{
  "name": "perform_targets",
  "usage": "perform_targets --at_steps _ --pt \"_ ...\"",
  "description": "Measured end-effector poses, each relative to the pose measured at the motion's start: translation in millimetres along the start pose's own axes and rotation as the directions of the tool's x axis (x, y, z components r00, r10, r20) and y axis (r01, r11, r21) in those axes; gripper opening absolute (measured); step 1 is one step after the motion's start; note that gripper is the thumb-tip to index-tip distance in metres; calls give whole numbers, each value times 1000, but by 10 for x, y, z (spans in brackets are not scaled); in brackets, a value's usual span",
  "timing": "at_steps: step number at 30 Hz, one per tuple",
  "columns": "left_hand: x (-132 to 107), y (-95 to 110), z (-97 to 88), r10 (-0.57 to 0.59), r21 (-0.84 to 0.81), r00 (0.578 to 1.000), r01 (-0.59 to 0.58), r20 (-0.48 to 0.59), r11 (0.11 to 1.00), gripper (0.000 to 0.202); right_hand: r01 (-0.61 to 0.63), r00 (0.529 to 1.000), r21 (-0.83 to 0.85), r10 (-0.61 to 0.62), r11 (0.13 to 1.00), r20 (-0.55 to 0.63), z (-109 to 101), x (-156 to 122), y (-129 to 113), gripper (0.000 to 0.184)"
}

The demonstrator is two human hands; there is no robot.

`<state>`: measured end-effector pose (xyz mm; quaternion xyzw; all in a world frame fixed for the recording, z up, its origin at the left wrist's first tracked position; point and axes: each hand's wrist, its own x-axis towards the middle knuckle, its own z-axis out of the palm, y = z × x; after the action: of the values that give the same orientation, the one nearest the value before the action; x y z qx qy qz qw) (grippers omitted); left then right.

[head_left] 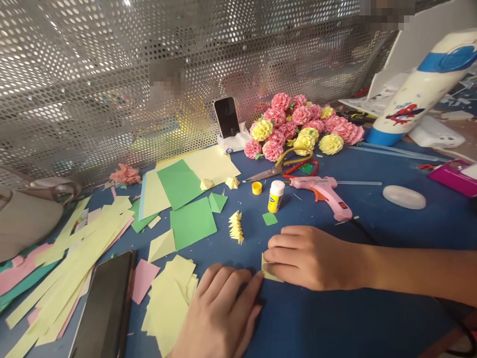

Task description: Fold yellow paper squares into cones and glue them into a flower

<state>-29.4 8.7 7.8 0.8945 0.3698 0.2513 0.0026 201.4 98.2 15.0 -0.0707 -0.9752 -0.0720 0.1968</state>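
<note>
My right hand [311, 256] lies on the blue table with its fingers curled over a small folded yellow paper piece [269, 273], pressing it down. My left hand [223, 311] rests just in front, fingers together and flat, its fingertips touching the same piece at its left edge. A row of folded yellow pieces [236, 227] stands a little behind the hands. A small green paper square [269, 219] lies beside it.
Glue bottle [276, 196] with its yellow cap [257, 188] off, pink glue gun [324, 193], scissors [279, 169], a heap of pink and yellow paper flowers [298, 128]. Green and yellow sheets [186, 199], paper strips [74, 258], a dark phone [104, 308] at left. Perforated metal screen behind.
</note>
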Motion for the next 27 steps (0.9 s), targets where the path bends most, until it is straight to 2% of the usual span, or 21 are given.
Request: perform_targets --at_steps 7,10,15,20,23,27 --pt "9 17 70 60 139 997 -53 -42 989 27 -17 998 5 17 1000 52 -28 -66 10 17" --pt "-20 29 129 99 201 993 -86 -59 976 26 -36 999 -4 36 999 26 -20 -87 12 15" --pt "-61 7 209 122 202 984 -93 -134 975 29 -53 999 38 53 998 10 -16 -86 -4 19" --pt "-36 -22 164 81 137 996 -74 -48 988 32 -92 995 93 87 991 50 15 -103 -11 20" --pt "-22 -34 117 79 106 997 -80 15 991 36 -141 990 163 135 977 49 52 -122 17 35" --pt "-65 -81 118 111 99 992 -116 57 988 42 -91 995 181 98 979 -26 74 -133 79 16"
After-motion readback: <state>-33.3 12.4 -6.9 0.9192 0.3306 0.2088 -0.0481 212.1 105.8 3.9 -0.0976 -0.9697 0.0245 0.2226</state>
